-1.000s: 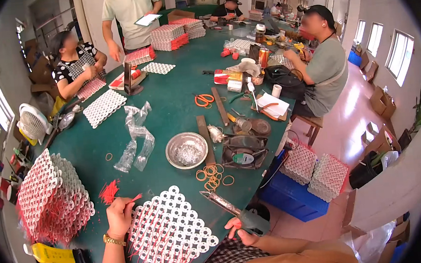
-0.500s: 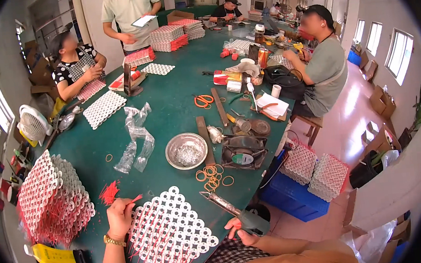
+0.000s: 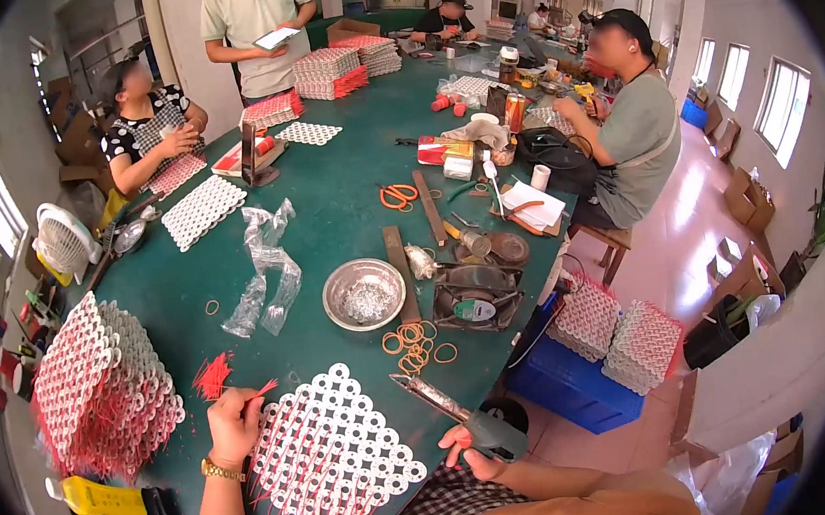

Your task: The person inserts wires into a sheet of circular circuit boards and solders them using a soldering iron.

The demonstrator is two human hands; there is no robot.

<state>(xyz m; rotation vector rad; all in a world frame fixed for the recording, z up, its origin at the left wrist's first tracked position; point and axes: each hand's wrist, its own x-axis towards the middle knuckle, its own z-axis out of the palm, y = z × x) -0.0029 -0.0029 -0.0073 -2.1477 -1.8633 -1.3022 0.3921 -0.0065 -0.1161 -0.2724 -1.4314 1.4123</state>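
Observation:
My left hand [image 3: 232,428], with a gold watch on its wrist, is closed in a pinch on a few short red wires [image 3: 267,387]. Beside it lies a white panel of joined round discs [image 3: 350,438], with red wires across its left part. A small pile of red wires [image 3: 213,375] sits just beyond my left hand. My right hand [image 3: 471,455] is closed around the dark handle of a soldering gun [image 3: 492,434]. Its metal barrel points up and left, the tip above the table and apart from the panel.
Past the panel stand a metal bowl [image 3: 365,295] of silvery bits, rubber bands [image 3: 412,346] and a black fan [image 3: 476,296]. Stacked wired panels [image 3: 105,392] rise at the left. A blue crate [image 3: 573,386] carries more panels at right. Several people sit or stand around the green table.
Both my hands stay almost still, with the wires and the soldering gun held as before. Across the table, the standing person has shifted a white sheet or tablet slightly to the left.

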